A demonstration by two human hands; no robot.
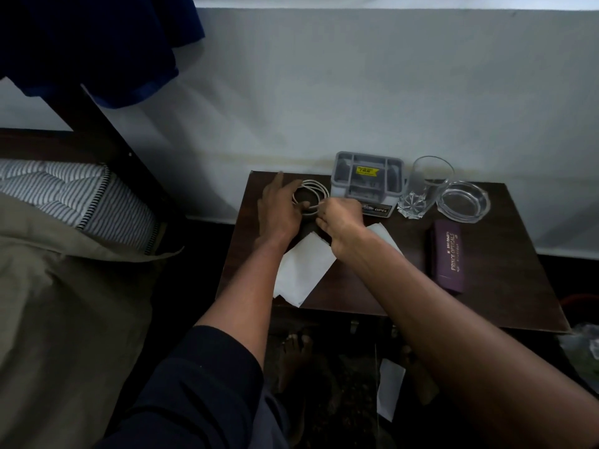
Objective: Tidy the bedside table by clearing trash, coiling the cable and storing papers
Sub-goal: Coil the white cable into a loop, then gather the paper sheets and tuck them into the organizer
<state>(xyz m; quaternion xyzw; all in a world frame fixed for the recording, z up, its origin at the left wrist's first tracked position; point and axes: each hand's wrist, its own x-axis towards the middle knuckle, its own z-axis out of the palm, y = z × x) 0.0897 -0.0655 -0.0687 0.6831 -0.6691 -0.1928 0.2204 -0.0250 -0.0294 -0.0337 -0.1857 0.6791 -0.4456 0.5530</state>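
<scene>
Presently the left hand [279, 209] steadies the white cable [309, 197] coil at the surface's [505, 286] rear-left, right hand [340, 218] fingers apparently pinching its end; loops should be kept even, tail tucked.

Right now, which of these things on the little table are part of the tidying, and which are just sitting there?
Part of the job:
white cable, held by the left hand and right hand
white papers on the table

Just lying about:
grey organiser box
drinking glass
glass ashtray
purple spectacle case
</scene>
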